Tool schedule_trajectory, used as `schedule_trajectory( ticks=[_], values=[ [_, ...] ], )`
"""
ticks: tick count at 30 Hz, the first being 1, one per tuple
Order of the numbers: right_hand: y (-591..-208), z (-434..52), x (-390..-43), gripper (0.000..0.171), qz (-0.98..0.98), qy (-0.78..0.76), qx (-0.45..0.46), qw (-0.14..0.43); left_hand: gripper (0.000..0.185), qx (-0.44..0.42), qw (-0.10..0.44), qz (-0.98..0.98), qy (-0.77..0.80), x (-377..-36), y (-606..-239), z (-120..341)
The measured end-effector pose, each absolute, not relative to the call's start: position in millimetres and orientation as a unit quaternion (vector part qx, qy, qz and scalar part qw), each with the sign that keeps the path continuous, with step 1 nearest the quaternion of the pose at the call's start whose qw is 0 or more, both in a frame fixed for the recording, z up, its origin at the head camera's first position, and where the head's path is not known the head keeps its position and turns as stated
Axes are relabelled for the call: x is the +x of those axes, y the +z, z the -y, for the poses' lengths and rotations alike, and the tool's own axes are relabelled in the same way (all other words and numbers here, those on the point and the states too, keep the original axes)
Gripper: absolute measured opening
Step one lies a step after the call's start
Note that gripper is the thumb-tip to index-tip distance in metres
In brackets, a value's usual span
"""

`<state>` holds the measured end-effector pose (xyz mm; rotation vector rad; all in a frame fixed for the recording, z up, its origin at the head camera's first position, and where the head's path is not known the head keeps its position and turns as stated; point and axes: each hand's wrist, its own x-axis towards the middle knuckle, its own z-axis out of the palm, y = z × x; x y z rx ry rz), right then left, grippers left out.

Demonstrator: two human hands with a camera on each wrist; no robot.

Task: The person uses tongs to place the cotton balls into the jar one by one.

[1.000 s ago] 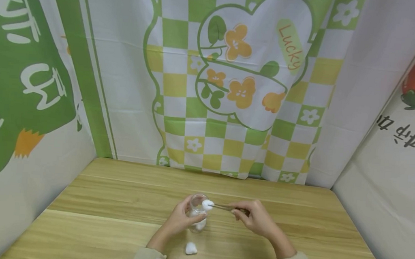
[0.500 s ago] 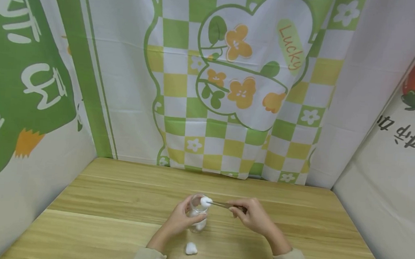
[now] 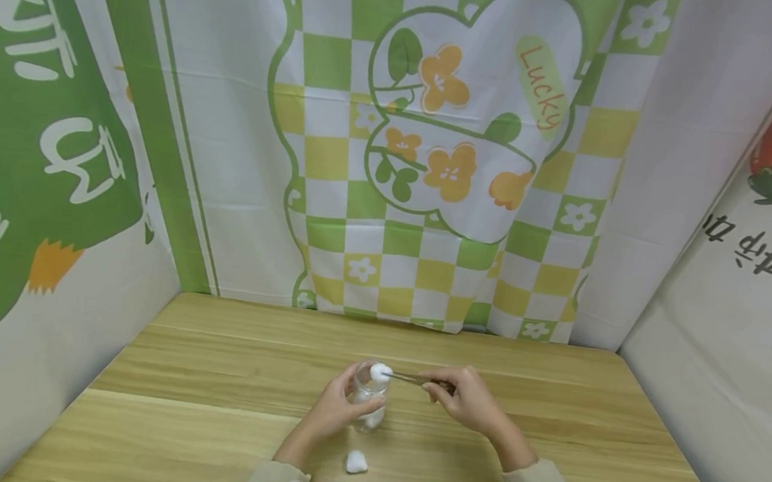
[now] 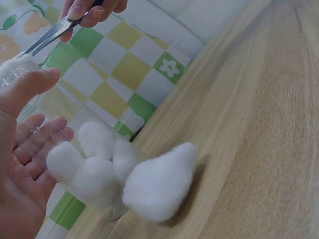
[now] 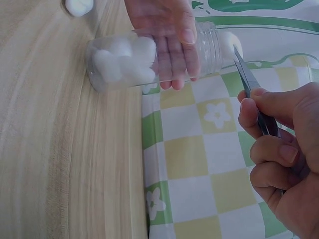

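Left hand: my left hand [image 3: 334, 411] is curled round the clear jar [image 3: 368, 395], steadying it upright on the table [image 3: 212, 379].
Right hand: my right hand [image 3: 465, 398] pinches the tweezers [image 3: 409, 379], tips closed on a cotton ball [image 3: 379, 372] at the jar mouth.
Handling: I judge the cotton ball feather-light and soft; grip its middle lightly.
Spare: another cotton ball [image 3: 356, 462] lies near the jar's base.

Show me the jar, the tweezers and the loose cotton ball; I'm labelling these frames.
jar [image 5: 149, 57], right wrist view, clear side wall.
tweezers [image 3: 405, 378], head view, mid-shaft.
loose cotton ball [image 3: 356, 462], head view, its centre.
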<state>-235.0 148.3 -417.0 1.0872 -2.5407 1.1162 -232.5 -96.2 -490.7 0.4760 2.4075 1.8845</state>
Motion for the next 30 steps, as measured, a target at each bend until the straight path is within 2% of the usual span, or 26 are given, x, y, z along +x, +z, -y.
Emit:
schedule_trajectory(
  ticks=[9,30],
  values=[
    [-418.6,-144.1,-234.6,0.018,0.859,0.36,0.358,0.073,0.064,0.151,0.023,-0.773,0.616,-231.9,-488.0,95.3],
    [-421.8,-148.7,-232.9,0.023,0.856,0.38,0.349,0.036,0.073,0.168,0.033,-0.778,0.604,-232.3,-490.4,98.4]
  ],
)
